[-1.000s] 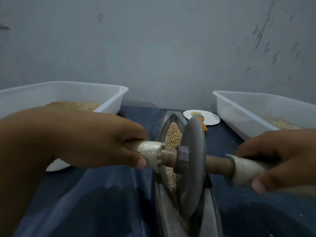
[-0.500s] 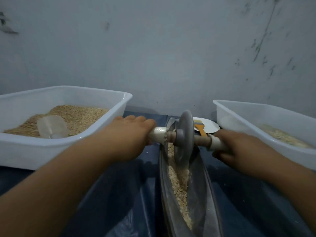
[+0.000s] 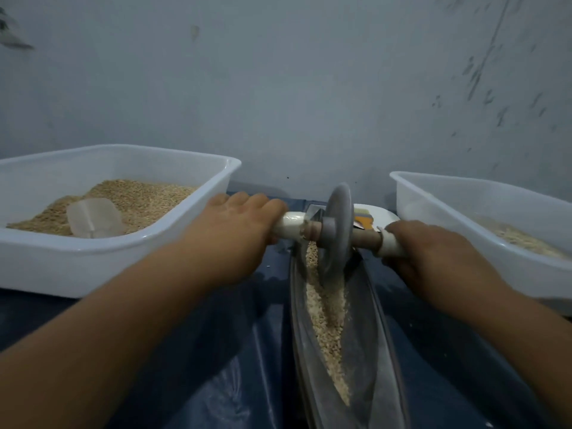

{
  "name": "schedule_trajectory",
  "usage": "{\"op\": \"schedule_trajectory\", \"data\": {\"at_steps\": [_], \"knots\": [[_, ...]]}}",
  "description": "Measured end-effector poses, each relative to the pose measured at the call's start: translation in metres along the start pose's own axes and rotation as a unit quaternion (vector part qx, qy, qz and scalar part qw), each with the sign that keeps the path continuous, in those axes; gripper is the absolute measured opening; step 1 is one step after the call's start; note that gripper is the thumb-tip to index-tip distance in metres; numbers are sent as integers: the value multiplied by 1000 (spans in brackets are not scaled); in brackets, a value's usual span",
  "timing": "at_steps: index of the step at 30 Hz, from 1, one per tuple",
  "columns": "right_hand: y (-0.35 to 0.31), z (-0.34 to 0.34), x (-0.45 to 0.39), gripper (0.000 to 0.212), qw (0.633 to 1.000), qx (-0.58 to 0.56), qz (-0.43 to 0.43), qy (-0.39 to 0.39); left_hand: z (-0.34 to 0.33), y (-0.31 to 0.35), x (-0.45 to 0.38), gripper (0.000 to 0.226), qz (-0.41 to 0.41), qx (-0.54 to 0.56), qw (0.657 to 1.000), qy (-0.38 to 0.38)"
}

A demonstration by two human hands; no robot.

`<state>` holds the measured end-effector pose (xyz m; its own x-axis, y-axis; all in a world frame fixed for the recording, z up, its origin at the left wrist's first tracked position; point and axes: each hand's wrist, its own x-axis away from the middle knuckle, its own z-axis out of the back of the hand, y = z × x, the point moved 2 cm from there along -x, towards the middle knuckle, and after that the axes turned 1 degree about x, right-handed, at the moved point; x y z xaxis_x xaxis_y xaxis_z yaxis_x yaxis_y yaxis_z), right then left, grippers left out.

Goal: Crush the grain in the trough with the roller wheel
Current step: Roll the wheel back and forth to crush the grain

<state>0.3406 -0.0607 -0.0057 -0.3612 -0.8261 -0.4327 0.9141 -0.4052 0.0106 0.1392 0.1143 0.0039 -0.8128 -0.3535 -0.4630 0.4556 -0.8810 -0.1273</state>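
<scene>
Backdrop: grey scuffed wall (image 3: 309, 88) behind, dark blue sheet over the surface (image 3: 216, 351).
Roller wheel: grey disc (image 3: 339, 230) standing on edge at the far end of the trough, right between the two hands.
Axle: wooden bar (image 3: 366, 237) through the disc, white-wrapped at both ends.
Left hand: left hand (image 3: 238, 224) curled over the left wrapped end, knuckles up.
Right hand: right hand (image 3: 430, 249) wrapped round the right end, gripping.
Trough: long narrow metal trough (image 3: 383, 351) running from between the forearms out to the wheel.
Grain: pale grain (image 3: 328, 320) lying down the trough's middle, near side of the disc.
Left of left hand: white tub (image 3: 93, 258) of grain with a clear scoop (image 3: 94, 218) lying on it.
Right of right hand: second white tub (image 3: 464, 218), thin layer of grain.
Beyond the wheel: white plate (image 3: 383, 216) carrying something orange, partly hidden.
</scene>
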Motion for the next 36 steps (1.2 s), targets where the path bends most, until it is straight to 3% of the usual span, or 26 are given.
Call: {"op": "schedule_trajectory", "data": {"at_steps": [3,7,9,11,13,15,18,21,24,26,28,31,34,36], "knots": [[-1,9,2,20,999,8,10,-38,5,-3,1,23,5,41,997,-66],[3,34,15,25,980,-30,12,-196,34,-6,15,16,14,133,960,-247],[4,45,19,42,964,-45,16,-263,44,-6,19,16,4,125,954,-271],[7,46,19,56,954,-51,22,-295,42,-4,15,15,5,144,958,-248],[7,35,14,45,963,-64,17,-262,30,-2,9,16,9,129,973,-191],[7,18,7,26,986,-67,4,-152,14,-1,3,18,2,55,994,-90],[1,4,-1,29,1000,-1,2,-25,-2,0,-1,26,5,-9,1000,-2],[0,14,0,23,999,26,12,-47,-2,-9,-1,19,9,67,994,-82],[7,30,9,16,988,-20,10,-153,9,-18,4,15,16,169,964,-204],[8,29,10,15,982,-58,6,-177,6,-16,3,15,10,161,969,-187],[8,17,4,18,994,-53,6,-98,-2,-11,-2,18,9,100,991,-89],[4,-1,-6,31,998,60,-2,23,-15,-4,-8,29,26,17,999,18],[3,-1,-12,31,993,111,-6,42,-18,-8,-9,25,32,42,999,10],[6,9,-9,22,996,82,13,-8,-14,-14,-6,19,20,86,995,-52]]}}
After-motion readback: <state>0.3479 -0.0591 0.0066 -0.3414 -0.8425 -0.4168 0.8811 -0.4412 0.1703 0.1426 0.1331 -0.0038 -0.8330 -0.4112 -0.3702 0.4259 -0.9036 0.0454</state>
